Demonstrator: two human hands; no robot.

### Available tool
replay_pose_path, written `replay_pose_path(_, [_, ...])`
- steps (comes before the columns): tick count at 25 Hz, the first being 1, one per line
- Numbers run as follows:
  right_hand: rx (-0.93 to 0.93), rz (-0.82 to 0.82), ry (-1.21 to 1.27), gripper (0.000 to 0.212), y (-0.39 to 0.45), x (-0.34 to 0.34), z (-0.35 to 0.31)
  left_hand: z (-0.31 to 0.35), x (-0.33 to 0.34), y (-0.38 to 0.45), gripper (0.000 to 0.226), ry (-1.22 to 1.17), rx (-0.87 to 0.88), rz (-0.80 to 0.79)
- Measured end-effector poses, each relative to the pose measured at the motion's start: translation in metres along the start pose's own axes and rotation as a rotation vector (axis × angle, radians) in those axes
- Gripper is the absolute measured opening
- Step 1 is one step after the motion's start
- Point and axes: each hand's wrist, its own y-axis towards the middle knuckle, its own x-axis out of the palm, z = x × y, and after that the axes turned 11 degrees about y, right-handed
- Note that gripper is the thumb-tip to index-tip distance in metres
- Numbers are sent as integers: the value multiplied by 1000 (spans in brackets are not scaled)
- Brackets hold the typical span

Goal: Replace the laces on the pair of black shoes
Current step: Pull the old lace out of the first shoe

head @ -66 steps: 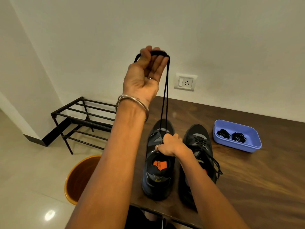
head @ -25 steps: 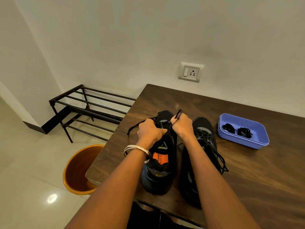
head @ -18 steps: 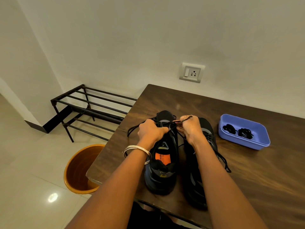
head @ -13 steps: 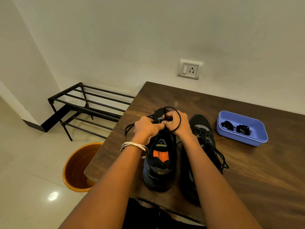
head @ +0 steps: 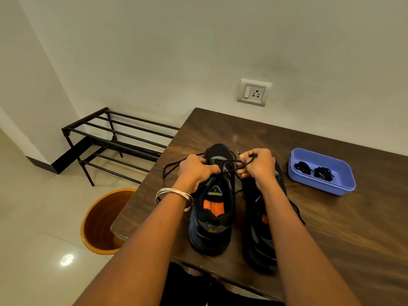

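Observation:
Two black shoes stand side by side on the dark wooden table, toes pointing away from me. The left shoe has an orange insole label. My left hand and my right hand are over its front, each gripping a part of one black lace stretched between them. A loose end of that lace trails left on the table. The right shoe is laced and partly hidden by my right forearm.
A blue tray at the right holds two coiled black laces. An orange bin stands on the floor left of the table. A black metal rack stands by the wall.
My left hand came down from holding the lace high. Both hands then met over the left shoe's front, and now they have drawn apart, pulling the lace taut.

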Motion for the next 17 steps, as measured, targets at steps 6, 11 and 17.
replay_pose_path(6, [-342,-264,-123,11,-7,6,-23,16,-3,1,43,181,347,160])
replay_pose_path(11, [-484,-595,-395,40,-9,6,-31,6,5,15,44,-125,473,-5])
replay_pose_path(17, [-342,-368,-109,30,-6,-4,-31,3,13,16,12,-237,388,51])
